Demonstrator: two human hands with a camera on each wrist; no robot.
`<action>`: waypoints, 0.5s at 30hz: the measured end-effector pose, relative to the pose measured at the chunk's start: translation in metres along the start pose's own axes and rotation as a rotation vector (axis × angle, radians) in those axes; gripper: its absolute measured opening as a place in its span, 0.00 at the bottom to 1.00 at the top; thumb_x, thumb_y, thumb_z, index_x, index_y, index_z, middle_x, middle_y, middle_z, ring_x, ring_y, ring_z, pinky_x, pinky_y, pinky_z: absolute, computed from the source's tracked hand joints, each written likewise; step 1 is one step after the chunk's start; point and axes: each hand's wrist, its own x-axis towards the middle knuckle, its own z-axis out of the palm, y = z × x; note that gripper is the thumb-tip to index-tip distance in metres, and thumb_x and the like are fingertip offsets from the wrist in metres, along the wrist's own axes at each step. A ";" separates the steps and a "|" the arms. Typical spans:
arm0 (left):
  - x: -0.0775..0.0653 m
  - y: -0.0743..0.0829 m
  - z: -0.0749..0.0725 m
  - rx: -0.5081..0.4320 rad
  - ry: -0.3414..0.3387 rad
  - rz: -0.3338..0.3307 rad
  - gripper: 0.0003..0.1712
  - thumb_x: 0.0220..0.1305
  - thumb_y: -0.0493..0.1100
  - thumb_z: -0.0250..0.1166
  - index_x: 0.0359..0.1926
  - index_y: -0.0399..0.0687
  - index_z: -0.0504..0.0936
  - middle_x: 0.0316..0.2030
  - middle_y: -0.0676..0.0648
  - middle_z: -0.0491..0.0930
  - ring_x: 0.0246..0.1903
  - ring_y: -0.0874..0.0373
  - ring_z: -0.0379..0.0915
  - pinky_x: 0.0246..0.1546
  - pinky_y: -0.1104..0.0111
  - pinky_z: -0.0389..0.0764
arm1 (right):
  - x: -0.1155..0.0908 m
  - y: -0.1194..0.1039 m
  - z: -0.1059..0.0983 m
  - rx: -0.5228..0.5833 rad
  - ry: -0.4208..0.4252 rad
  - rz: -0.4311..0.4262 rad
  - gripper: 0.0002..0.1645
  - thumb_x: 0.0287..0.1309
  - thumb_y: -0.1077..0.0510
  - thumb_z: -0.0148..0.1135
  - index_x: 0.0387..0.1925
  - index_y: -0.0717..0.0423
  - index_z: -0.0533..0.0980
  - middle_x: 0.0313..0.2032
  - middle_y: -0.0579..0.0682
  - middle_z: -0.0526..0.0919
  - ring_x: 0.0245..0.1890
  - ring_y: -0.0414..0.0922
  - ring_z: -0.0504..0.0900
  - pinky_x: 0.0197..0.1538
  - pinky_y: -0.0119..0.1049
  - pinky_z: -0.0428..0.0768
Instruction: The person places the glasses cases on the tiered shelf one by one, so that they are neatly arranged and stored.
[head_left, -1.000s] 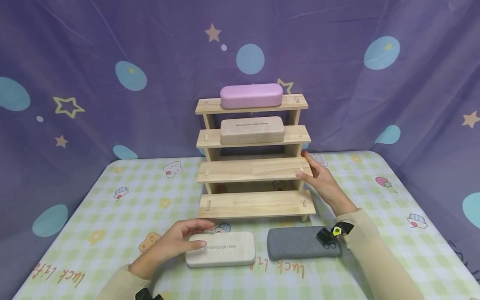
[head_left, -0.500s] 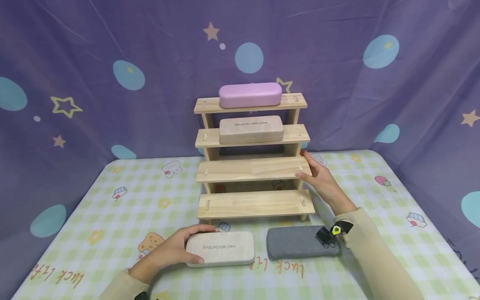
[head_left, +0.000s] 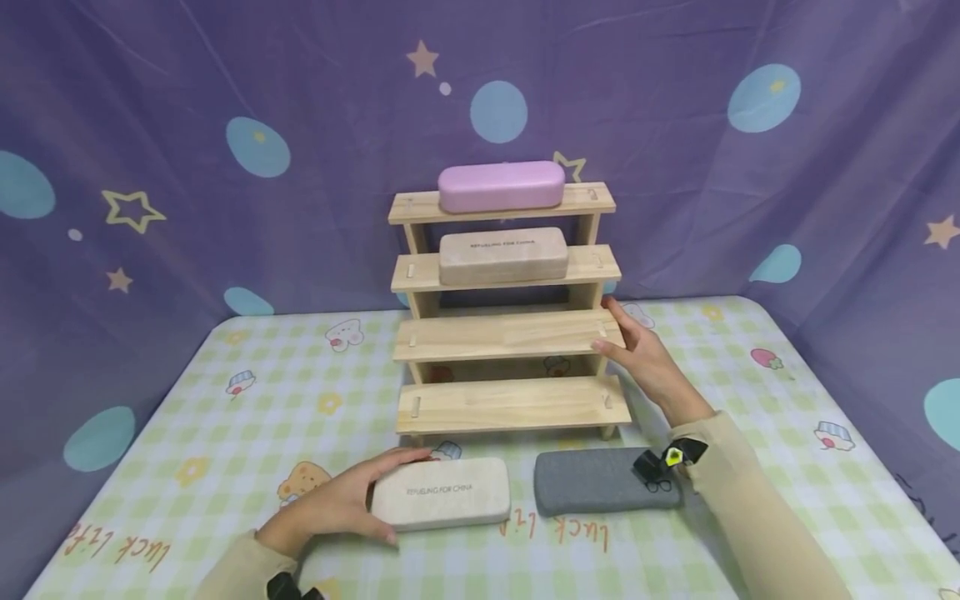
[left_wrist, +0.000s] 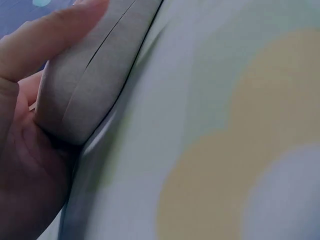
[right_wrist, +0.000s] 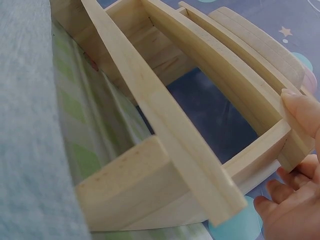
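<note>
On the cloth in front of the rack lies a cream glasses case [head_left: 450, 504] lettered "REFUELING FOR CHINA". My left hand [head_left: 345, 500] grips its left end, thumb along the near side and fingers at the far side; the left wrist view shows the thumb against the case [left_wrist: 95, 75]. My right hand [head_left: 651, 367] holds the right end of the second-lowest step of the wooden stepped rack [head_left: 502, 335], thumb on the front edge. In the right wrist view the fingers [right_wrist: 282, 192] lie partly behind that board.
A grey glasses case [head_left: 585, 485] lies at the front right, beneath the right wrist. A pink glasses case [head_left: 501, 187] rests on the top step, and a beige one [head_left: 502, 260] on the step below. A purple curtain [head_left: 337, 100] hangs behind the checked tablecloth [head_left: 300, 433].
My left hand has come down around the left end of the cream case, its thumb moving from above the top to the near side. The right hand keeps its place on the rack.
</note>
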 end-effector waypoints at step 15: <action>-0.001 -0.005 -0.004 0.177 0.034 0.044 0.51 0.42 0.44 0.78 0.68 0.47 0.63 0.63 0.47 0.68 0.60 0.57 0.64 0.59 0.73 0.61 | 0.001 0.000 0.001 0.047 0.002 -0.003 0.47 0.63 0.65 0.55 0.73 0.58 0.38 0.74 0.51 0.39 0.73 0.46 0.39 0.69 0.33 0.48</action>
